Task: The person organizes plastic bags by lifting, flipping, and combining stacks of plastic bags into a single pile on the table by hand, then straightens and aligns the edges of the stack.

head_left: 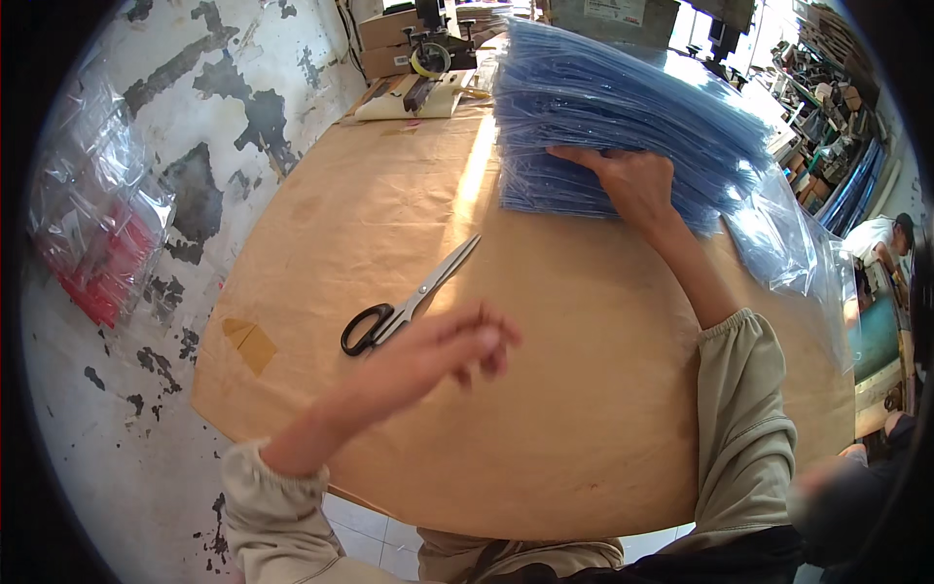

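A thick stack of clear bluish plastic sheets [623,107] lies on the far right part of the brown-covered table [584,409]. My right hand [637,185] grips the near side of this stack. One digit stretches left along it, and the other fingertips are hidden among the layers. Over the table's left middle, my left hand [438,360] is raised, with loosely bent fingers slightly apart and nothing seen in them. It is blurred by motion. Just beyond it, scissors [418,292] with black handles lie on the table, blades pointing away.
Loose clear plastic [778,234] hangs over the table's right side. A tape roll [430,60] and boxes [384,44] stand at the back left. Clear and red plastic bags [107,214] hang on the peeling left wall. Another person [880,238] is at the right.
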A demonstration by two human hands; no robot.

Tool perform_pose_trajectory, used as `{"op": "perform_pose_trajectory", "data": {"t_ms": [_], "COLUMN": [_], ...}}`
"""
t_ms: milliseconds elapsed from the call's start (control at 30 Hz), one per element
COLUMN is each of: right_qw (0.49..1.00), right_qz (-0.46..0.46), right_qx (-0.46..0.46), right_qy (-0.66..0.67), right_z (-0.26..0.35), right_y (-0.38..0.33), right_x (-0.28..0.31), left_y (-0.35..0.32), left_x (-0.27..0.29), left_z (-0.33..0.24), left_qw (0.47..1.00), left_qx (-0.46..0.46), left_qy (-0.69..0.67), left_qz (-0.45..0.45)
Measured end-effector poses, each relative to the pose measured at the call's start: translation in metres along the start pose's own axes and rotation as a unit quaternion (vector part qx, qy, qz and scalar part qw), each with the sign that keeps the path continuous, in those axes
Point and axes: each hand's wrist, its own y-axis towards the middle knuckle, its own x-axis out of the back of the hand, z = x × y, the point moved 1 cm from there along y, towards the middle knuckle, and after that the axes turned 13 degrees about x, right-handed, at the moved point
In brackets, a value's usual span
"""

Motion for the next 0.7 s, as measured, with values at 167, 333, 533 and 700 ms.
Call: {"op": "perform_pose_trajectory", "data": {"t_ms": [167, 333, 533, 700], "right_qw": [0.999, 0.998, 0.997, 0.994], "right_qz": [-0.025, -0.032, -0.022, -0.029], "right_qx": [0.021, 0.038, 0.060, 0.077], "right_qy": [-0.014, -0.039, -0.049, -0.073], "right_z": [0.005, 0.008, 0.010, 0.007], "right_y": [0.002, 0.000, -0.006, -0.010], "right_x": [-0.008, -0.003, -0.009, -0.008], "left_y": [0.108, 0.174, 0.171, 0.177], "left_x": [0.066, 0.086, 0.108, 0.109], "left_z": [-0.024, -0.011, 0.005, 0.009], "left_qw": [0.936, 0.829, 0.871, 0.869], "left_qx": [-0.021, -0.017, -0.067, -0.108], "left_qy": [0.285, 0.490, 0.425, 0.415], "left_qz": [-0.208, -0.269, -0.239, -0.247]}}
